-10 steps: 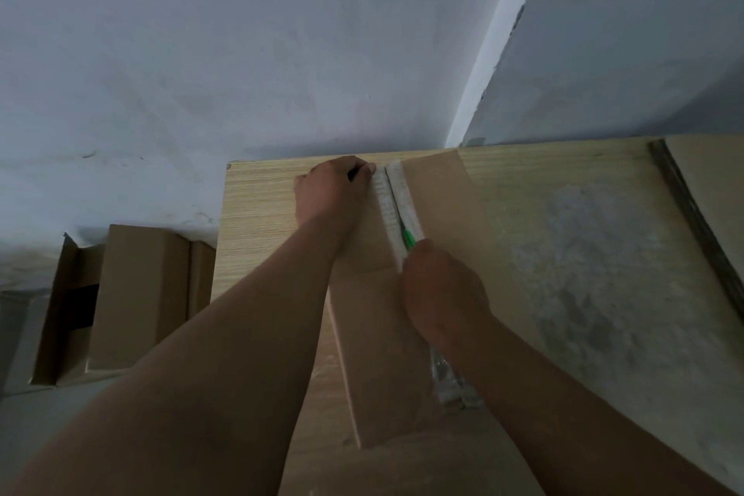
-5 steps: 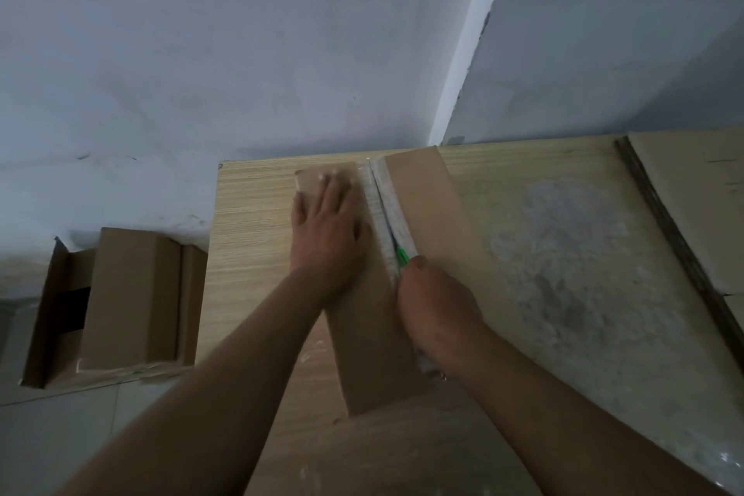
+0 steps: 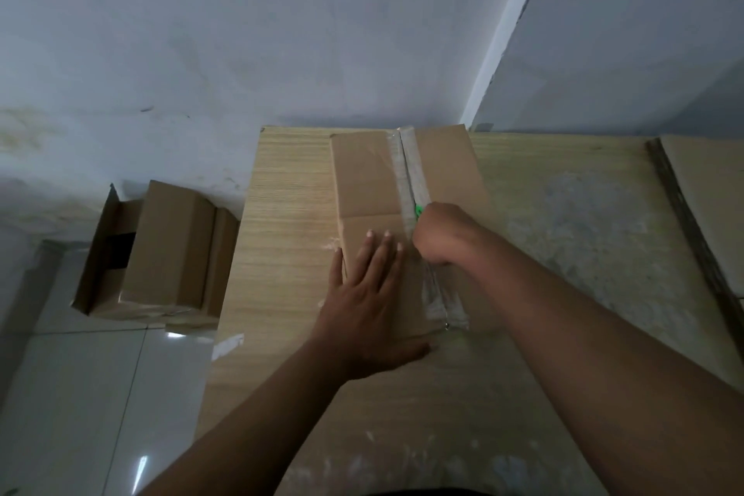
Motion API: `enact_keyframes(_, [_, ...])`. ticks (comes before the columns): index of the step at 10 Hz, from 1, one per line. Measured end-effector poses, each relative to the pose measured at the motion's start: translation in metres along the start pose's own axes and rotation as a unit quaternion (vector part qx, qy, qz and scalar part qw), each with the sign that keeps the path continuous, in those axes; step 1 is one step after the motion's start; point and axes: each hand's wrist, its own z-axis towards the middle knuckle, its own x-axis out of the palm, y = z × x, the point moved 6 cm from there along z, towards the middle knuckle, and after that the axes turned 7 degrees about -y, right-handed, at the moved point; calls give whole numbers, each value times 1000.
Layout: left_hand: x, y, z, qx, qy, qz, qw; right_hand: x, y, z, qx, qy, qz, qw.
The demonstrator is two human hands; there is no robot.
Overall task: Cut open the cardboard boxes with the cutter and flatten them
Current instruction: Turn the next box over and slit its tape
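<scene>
Two bare hands work on one cardboard box (image 3: pixel 370 177) that lies on the wooden table (image 3: pixel 290 221), its far end close to the wall at twelve o'clock. A strip of clear tape (image 3: pixel 408 161) runs down the box's middle seam from twelve to six o'clock. The left hand (image 3: pixel 372 302) lies flat on the box's near left panel; its fingers (image 3: pixel 382 254) are straight and close together, pointing to twelve, with the thumb stretched out toward three along the box's near edge. The right hand (image 3: pixel 443 234) is a closed fist just at two o'clock of the left fingertips, curled round the cutter (image 3: pixel 418 210), of which only a green tip shows at the fist's eleven o'clock, touching the tape. Whether a blade is out I cannot tell. On the tiled floor (image 3: pixel 80 395) at nine o'clock of the table stands a second box (image 3: pixel 169 250) with its flaps open. At three o'clock, on the table's far right side, lies a stack of flat cardboard (image 3: pixel 712 213).
</scene>
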Motion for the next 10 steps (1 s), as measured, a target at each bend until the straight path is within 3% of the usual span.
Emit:
enact_keyframes(2, [6,3,19,1,15,-4,1000,3,-22,4,64,-50,119,990])
enact_keyframes(5, [-1,12,82,-1,1,11,1000,14,-38,-15,85,-28,39,995])
enact_keyframes(10, [-1,13,109,-20,-4,-22,1000,27,-53,-88,95,-59,49,992])
